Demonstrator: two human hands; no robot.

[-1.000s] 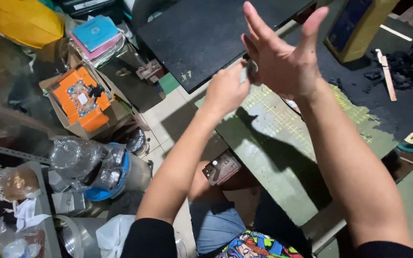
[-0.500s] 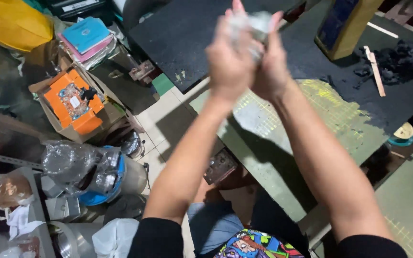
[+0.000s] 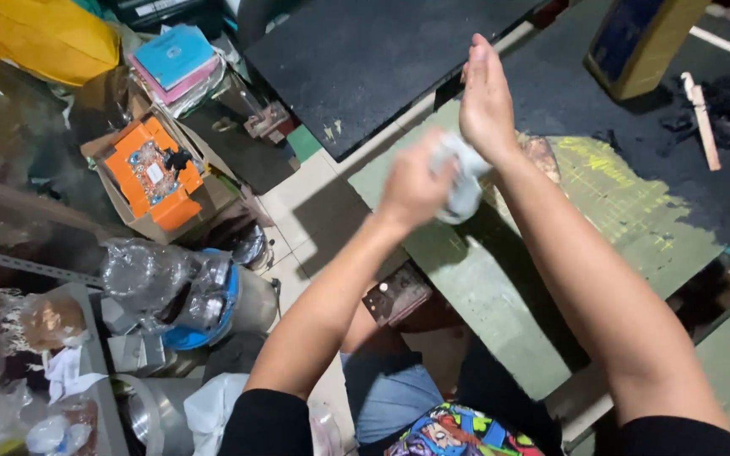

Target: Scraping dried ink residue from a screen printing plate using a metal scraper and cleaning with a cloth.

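Note:
My left hand (image 3: pixel 414 181) is closed around a crumpled white wipe (image 3: pixel 461 179), blurred by motion, and presses it against the heel of my right hand. My right hand (image 3: pixel 487 100) is held upright above it, fingers straight and together, palm turned toward the left. Both hands hover over the near left corner of a green cutting mat (image 3: pixel 500 279) that lies on the worktable. I sit with my knees under the table edge.
A black mat (image 3: pixel 382 59) lies beyond the green one. A yellow-and-blue box (image 3: pixel 635 42) and a wooden stick (image 3: pixel 701 118) with dark scraps sit at the far right. On the floor left: an orange box (image 3: pixel 149 173), plastic bags, metal cans.
My hands were raised with the right palm spread wide, then came together on the white wipe. Now they are lower, and the left hand rubs the wipe along the right hand's base.

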